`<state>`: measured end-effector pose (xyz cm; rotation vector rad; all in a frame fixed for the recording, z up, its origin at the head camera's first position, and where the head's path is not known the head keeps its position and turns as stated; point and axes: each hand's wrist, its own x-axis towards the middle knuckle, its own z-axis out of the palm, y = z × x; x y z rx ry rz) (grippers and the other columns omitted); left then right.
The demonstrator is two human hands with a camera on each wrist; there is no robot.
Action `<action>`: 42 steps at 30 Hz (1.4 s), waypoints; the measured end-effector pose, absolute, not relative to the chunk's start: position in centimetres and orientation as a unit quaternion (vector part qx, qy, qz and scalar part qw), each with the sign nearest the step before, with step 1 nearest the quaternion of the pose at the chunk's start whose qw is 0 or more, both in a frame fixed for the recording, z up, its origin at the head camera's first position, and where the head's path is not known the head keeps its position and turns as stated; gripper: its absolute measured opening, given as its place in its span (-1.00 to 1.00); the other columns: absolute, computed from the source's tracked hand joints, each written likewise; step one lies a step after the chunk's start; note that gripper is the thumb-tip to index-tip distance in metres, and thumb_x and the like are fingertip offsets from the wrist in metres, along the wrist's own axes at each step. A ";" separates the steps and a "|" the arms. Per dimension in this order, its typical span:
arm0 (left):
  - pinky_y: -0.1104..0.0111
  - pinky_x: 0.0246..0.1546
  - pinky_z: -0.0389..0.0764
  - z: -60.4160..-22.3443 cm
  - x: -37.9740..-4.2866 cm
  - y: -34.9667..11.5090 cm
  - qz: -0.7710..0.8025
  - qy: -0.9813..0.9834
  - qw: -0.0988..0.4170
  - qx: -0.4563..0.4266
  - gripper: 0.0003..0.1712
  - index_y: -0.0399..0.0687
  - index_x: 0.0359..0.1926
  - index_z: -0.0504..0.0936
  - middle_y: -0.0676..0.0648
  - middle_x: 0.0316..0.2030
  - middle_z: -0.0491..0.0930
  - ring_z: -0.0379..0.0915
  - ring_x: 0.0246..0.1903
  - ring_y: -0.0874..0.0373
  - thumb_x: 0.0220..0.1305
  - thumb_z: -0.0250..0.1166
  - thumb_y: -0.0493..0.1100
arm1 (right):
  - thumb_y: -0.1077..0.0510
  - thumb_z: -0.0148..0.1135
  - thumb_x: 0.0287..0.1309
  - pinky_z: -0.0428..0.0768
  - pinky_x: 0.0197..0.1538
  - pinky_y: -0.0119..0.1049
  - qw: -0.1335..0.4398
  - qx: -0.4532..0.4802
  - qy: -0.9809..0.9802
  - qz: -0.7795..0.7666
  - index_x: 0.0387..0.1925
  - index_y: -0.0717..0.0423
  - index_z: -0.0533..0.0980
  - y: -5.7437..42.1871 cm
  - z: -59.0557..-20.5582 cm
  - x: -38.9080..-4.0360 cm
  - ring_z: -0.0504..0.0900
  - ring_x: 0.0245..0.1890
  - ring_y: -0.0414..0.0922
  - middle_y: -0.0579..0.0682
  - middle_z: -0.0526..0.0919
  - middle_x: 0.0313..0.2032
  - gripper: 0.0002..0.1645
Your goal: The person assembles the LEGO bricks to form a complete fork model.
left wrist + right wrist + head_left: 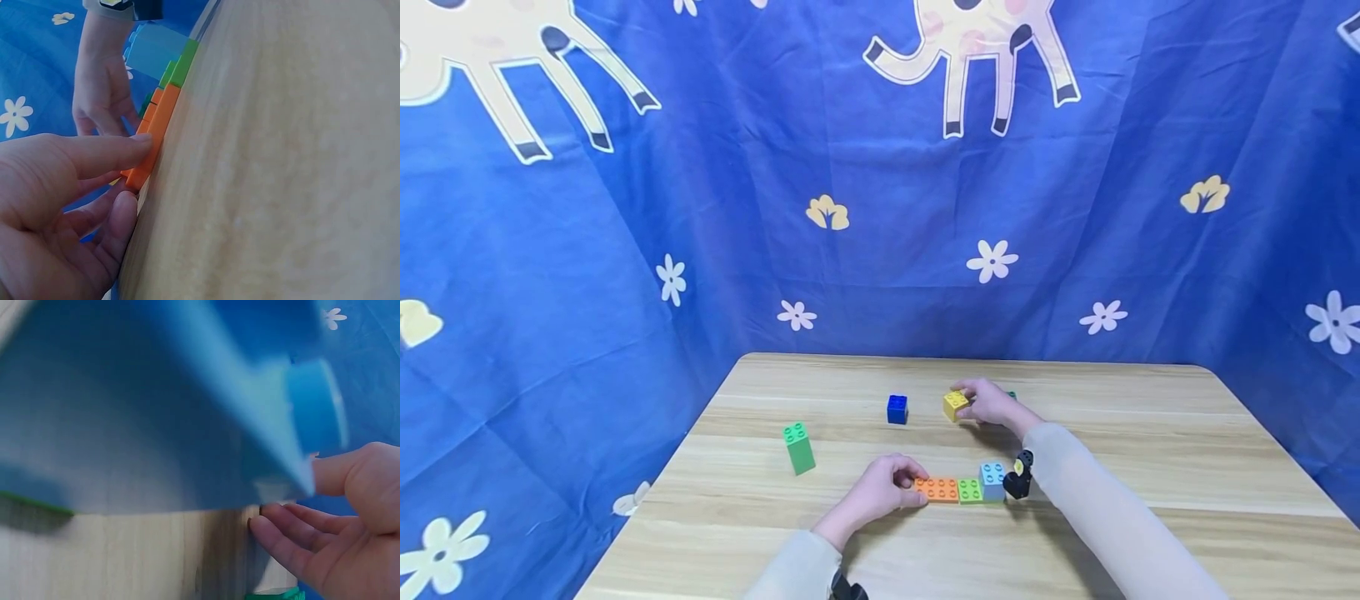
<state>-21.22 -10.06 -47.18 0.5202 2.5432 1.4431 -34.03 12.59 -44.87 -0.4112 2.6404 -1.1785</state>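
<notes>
My left hand (883,487) pinches the left end of an orange building brick (942,490) between thumb and fingers; the left wrist view shows the thumb pressed against the orange brick's side (159,128). A lime-green brick (970,490) adjoins the orange one on the right, and a taller light-blue brick (992,481) stands at the row's right end. Farther back, my right hand (988,403) has its thumb and fingers around a yellow brick (954,406). In the right wrist view the blurred light-blue brick (144,425) hides the space between the right hand's thumb and fingers.
A dark-blue brick (897,409) stands left of the yellow one. The tall green brick (800,450) stands farther left. Partly behind the right hand is a dark-green brick (1012,395). The wooden table (700,517) meets a blue patterned curtain (880,275) at the back.
</notes>
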 end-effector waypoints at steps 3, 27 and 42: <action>0.38 -0.33 0.40 -47.2 -21.2 -10.0 0.486 0.851 0.087 0.177 -0.67 -0.12 -0.24 0.65 -0.03 -0.37 0.50 0.37 -0.34 0.10 -0.13 0.46 -0.28 | 0.40 0.29 0.00 0.59 -0.42 -0.25 0.111 -0.127 0.896 -0.411 0.08 0.19 0.45 12.7 -45.0 -33.9 0.53 -0.31 -0.07 0.21 0.53 -0.07 -0.47; 0.39 -0.36 0.39 -47.1 -21.4 -10.3 0.479 0.854 0.088 0.183 -0.66 -0.11 -0.22 0.64 -0.04 -0.39 0.49 0.35 -0.37 0.14 -0.12 0.46 -0.25 | 0.46 0.30 -0.08 0.61 -0.44 -0.18 0.100 -0.120 0.848 -0.507 -0.14 0.28 0.46 13.6 -45.0 -31.5 0.54 -0.50 -0.08 0.17 0.52 -0.21 -0.62; 0.38 -0.32 0.40 -47.5 -21.7 -10.3 0.484 0.851 0.089 0.185 -0.66 -0.10 -0.23 0.65 0.01 -0.38 0.51 0.38 -0.35 0.12 -0.13 0.48 -0.22 | 0.34 0.35 -0.04 0.64 -0.31 -0.10 0.080 -0.170 0.831 -0.524 -0.09 0.32 0.46 14.8 -44.2 -28.6 0.56 -0.34 -0.07 0.15 0.54 -0.23 -0.58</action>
